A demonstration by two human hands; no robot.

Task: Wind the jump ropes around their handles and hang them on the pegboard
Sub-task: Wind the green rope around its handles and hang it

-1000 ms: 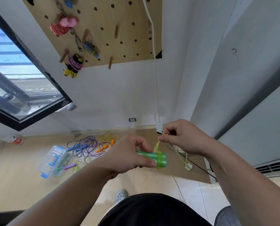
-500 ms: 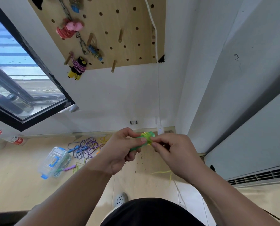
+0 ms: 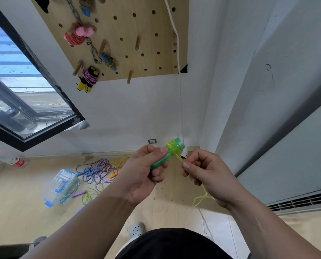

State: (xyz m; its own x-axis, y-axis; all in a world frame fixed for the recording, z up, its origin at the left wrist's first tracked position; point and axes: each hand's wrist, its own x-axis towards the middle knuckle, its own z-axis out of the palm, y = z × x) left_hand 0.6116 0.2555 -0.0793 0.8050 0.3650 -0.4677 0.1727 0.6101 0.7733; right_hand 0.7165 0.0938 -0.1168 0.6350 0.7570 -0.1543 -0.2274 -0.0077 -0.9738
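My left hand (image 3: 143, 173) grips the green jump rope handles (image 3: 170, 153), which point up and to the right. My right hand (image 3: 205, 171) pinches the thin yellow-green rope (image 3: 179, 158) just beside the handles' top end. The slack rope (image 3: 202, 198) trails down below my right wrist. On the wall above, the wooden pegboard (image 3: 137, 28) carries a wound pink rope (image 3: 78, 35), a wound purple rope with yellow and black handles (image 3: 88, 77) and a blue-handled one (image 3: 109, 59).
Loose purple, blue and yellow ropes (image 3: 98, 171) lie tangled on the floor by a clear plastic box with blue clips (image 3: 59, 186). A bare peg (image 3: 129, 77) sticks out at the board's lower edge. A window (image 3: 15, 101) is to the left, a white cord (image 3: 180, 90) hangs down the wall.
The handles tilted from lying sideways to pointing up-right. My right hand came in against the handles' top, then drew back to the right with the rope.
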